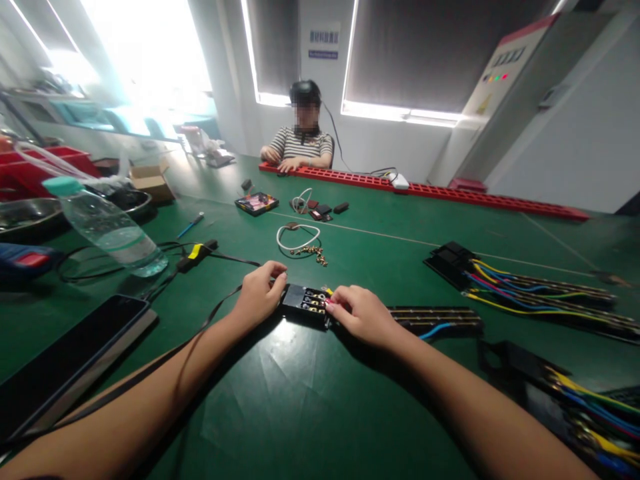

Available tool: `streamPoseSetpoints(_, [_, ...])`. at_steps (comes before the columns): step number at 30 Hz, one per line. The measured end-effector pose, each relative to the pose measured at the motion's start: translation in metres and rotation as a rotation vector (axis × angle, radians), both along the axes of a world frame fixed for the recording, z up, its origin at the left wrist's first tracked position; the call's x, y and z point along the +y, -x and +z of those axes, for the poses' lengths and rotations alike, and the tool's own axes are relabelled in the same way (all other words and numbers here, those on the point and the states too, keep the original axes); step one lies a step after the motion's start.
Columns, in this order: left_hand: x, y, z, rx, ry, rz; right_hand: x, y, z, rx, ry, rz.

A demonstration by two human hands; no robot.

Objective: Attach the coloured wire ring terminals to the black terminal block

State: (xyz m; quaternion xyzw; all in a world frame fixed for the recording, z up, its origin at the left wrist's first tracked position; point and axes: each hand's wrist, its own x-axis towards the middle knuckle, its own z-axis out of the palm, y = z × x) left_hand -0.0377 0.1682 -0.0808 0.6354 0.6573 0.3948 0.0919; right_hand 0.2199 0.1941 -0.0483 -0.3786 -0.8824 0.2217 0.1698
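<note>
A small black terminal block [303,304] with brass-coloured contacts lies on the green table in front of me. At its left end is my left hand [261,291], thumb and forefinger apart, fingertips by the block's edge. My right hand [361,313] pinches a small red wire end [328,302] at the block's right side. From behind that hand a dark wired strip [435,319] runs to the right, with a blue wire [436,331] beside it. Beyond the block lie several small brass screws [316,253] and a white loop [299,245].
On the left are a tilted water bottle [117,230], a phone [75,360] and a black cable [197,255]. More wired assemblies [453,263] lie right. A person [304,140] sits across the table behind a red rail [440,195].
</note>
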Motion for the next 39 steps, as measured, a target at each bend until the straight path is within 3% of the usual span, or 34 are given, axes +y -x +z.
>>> streamPoseSetpoints(13, [-0.0034, -0.002, 0.0033, -0.134, -0.008, -0.008, -0.0011, -0.0001, 0.0016, -0.013, 0.018, -0.008])
streamPoseSetpoints(39, [-0.0026, -0.0041, 0.0028, -0.138, -0.046, -0.012, -0.0015, 0.0001, 0.0031, -0.023, 0.018, -0.003])
